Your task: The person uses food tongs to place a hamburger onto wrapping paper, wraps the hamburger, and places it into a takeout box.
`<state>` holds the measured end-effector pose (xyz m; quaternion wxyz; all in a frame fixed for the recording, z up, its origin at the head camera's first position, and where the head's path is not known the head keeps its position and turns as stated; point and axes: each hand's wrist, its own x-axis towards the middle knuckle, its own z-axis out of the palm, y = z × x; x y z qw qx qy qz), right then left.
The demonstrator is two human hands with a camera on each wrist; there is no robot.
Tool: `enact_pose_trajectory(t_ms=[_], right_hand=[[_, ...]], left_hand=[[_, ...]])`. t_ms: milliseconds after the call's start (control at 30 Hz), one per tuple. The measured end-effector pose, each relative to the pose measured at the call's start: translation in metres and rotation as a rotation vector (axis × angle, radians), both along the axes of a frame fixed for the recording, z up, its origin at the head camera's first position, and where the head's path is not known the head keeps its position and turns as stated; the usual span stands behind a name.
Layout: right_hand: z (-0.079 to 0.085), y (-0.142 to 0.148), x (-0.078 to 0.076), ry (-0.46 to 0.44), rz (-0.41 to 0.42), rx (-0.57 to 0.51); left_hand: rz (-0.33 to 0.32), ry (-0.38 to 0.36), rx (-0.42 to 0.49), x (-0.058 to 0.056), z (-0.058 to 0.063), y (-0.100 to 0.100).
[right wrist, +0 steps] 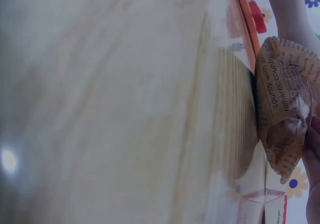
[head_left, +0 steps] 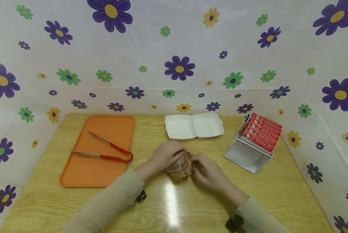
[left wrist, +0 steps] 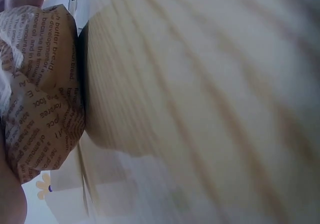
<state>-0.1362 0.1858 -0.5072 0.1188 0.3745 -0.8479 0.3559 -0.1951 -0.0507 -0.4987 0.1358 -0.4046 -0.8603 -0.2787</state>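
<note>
A rounded bundle [head_left: 178,170] wrapped in brown printed paper sits on the wooden table in front of me, its top folded and creased. My left hand [head_left: 166,156] grips its left and upper side with bent fingers. On the right edge, the fingers of my right hand [head_left: 207,171] pinch the paper. Dark print covers the wrapped bundle [left wrist: 47,94] in the left wrist view, its underside right at the tabletop. From the right wrist, the bundle [right wrist: 280,102] shows a pointed paper corner low down. The paper hides its contents.
Behind the bundle lies an open white paper box [head_left: 179,127]. To the left, an orange tray [head_left: 93,174] carries tongs [head_left: 114,158] with red handles. A stand [head_left: 241,154] with several red-and-white printed cartons [head_left: 262,131] is at right. A flowered cloth [head_left: 150,48] borders the table.
</note>
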Motion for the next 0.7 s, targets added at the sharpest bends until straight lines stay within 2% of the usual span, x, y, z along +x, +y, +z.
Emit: enact_pose_trajectory(t_ms=[67, 133, 200, 267, 367, 500, 600, 700], right_hand=[[0.0001, -0.0005, 0.001, -0.087, -0.002, -0.085], [0.0003, -0.0012, 0.0011, -0.136, -0.006, -0.143], [0.0011, -0.002, 0.0005, -0.12, -0.014, -0.145], [0.0021, -0.0027, -0.0004, -0.042, -0.022, -0.092], [0.0038, -0.0037, -0.0021, 0.148, -0.026, 0.002], [0.006, -0.0047, -0.0036, 0.355, 0.013, 0.042], [0.0072, -0.0047, -0.003, 0.431, 0.059, 0.077], [0.007, -0.0036, -0.0011, 0.438, 0.087, 0.14]], left_hand=[[-0.006, 0.031, 0.008, -0.0001, -0.0005, 0.0009], [-0.014, 0.056, 0.005, -0.0006, -0.0017, 0.0021], [-0.015, 0.071, -0.004, -0.0011, -0.0028, 0.0027], [-0.012, 0.067, -0.007, -0.0017, -0.0046, 0.0033], [-0.006, 0.033, 0.005, -0.0025, -0.0062, 0.0035], [-0.002, -0.016, 0.022, -0.0041, -0.0087, 0.0037], [0.004, -0.039, 0.026, -0.0047, -0.0087, 0.0041], [0.01, -0.059, 0.035, -0.0047, -0.0073, 0.0048]])
